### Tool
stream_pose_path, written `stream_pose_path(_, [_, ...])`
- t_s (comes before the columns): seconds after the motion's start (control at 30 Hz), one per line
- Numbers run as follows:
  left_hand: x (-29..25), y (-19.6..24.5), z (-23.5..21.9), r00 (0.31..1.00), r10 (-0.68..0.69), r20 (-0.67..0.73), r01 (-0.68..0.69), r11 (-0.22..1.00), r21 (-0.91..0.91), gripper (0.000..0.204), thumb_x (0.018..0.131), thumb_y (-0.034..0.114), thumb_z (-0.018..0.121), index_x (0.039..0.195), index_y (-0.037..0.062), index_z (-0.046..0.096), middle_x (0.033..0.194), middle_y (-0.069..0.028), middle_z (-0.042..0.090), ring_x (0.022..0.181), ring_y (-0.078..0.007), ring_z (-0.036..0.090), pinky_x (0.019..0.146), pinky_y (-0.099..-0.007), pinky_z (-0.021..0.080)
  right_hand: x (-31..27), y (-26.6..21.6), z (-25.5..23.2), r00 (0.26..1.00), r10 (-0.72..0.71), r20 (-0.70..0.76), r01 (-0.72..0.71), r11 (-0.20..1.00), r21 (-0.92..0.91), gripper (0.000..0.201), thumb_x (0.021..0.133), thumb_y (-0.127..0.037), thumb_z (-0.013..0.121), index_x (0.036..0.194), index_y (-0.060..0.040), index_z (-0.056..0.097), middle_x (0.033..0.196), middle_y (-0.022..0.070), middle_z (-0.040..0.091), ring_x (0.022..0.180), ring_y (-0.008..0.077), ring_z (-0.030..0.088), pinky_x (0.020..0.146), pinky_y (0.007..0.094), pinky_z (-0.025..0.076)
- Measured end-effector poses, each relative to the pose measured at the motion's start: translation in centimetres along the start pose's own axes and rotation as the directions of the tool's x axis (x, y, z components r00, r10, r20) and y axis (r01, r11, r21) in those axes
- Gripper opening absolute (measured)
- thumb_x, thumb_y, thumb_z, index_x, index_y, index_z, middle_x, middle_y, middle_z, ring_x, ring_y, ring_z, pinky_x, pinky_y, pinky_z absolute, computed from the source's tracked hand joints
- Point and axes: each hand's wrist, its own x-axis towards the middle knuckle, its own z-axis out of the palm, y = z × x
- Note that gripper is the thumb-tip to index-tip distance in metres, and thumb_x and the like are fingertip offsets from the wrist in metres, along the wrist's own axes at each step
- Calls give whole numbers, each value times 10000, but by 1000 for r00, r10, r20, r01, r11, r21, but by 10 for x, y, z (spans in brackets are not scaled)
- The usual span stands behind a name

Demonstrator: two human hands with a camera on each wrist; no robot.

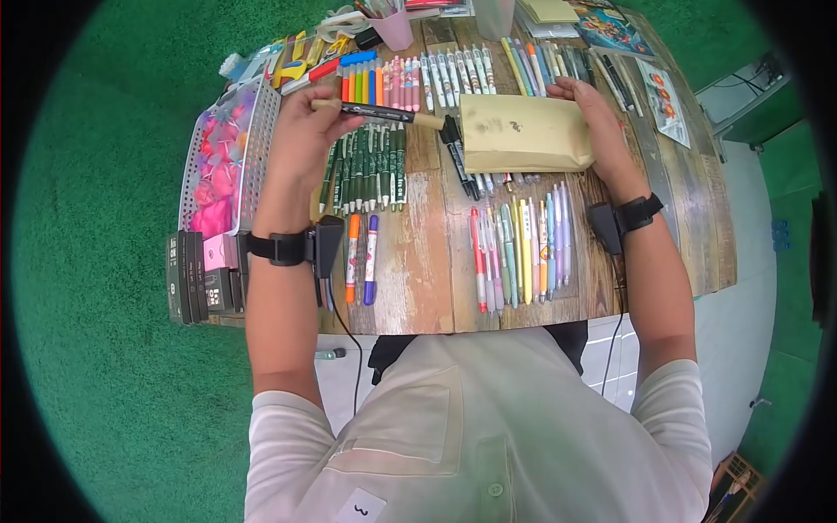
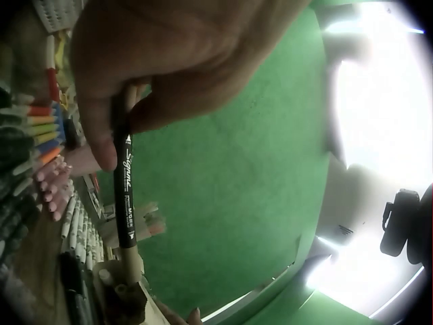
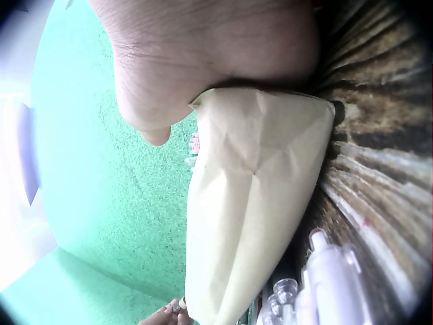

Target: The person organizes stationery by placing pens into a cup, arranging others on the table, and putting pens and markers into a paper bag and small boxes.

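Note:
My left hand (image 1: 305, 131) pinches a black marker pen (image 1: 377, 112) with tan ends between thumb and fingers. The marker points right, its far end close at the mouth of a tan paper bag (image 1: 527, 135). Pen ends (image 2: 107, 276) show inside that mouth in the left wrist view. At the bag's other end my right hand (image 1: 606, 135) rests with its palm against the paper and its fingers along the far edge. Black pens (image 1: 459, 166) lie beside the bag's mouth. Dark green pens (image 1: 370, 166) lie in a row below the left hand.
A white basket (image 1: 261, 144) of pink packets stands at the left, with black boxes (image 1: 187, 275) in front. Pastel pens (image 1: 523, 248) and two markers (image 1: 352, 261) lie near the front edge. White pens (image 1: 458, 74) and a pink cup (image 1: 394, 30) are behind.

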Motion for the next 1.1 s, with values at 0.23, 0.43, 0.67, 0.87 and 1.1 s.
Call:
stream_pose_path(0.23, [-14,-23,35,995,-98,13,99,992,-73,273,1034,19,550,1269,-82,453,1124,-129,601,999,-228,684,962,-387,623,1,1,-1,1000,2,-1,-2,1000,-26,634,1084,-503,474,1420,30,544,1347,137,645,1260,202,571,1101,325,421])
stream_pose_path(0.43, [-19,-24,36,981,-187,57,194,964,-183,243,1041,9,520,1259,-92,477,1118,-126,607,1005,-230,687,984,-400,617,3,5,-5,1000,-5,6,5,1000,-2,611,1077,-504,490,1408,6,556,1330,111,652,1257,192,566,1096,321,415])
stream_pose_path(0.67, [-21,-36,23,969,-220,113,236,958,-165,202,1044,24,527,1212,-88,524,1145,-150,632,1015,-244,695,976,-385,619,1,1,-3,1000,-3,9,4,999,-40,596,1071,-512,501,1386,-10,571,1332,103,654,1252,191,571,1097,318,409])
stream_pose_path(0.87, [-22,-32,10,958,-265,107,281,944,-175,207,1042,23,534,1211,-97,535,1132,-161,641,1003,-278,708,941,-394,628,2,2,-3,1000,-11,7,11,999,-38,613,1066,-523,511,1385,-3,568,1331,104,656,1252,190,572,1099,317,406])
stream_pose_path(1.1, [-24,-34,3,932,-303,198,328,938,-112,193,1040,51,573,1185,-75,593,1040,-138,682,888,-228,723,846,-335,628,1,0,-5,1000,-10,27,12,996,-90,571,1099,-400,441,1456,42,497,1399,176,604,1289,241,576,1117,358,439])
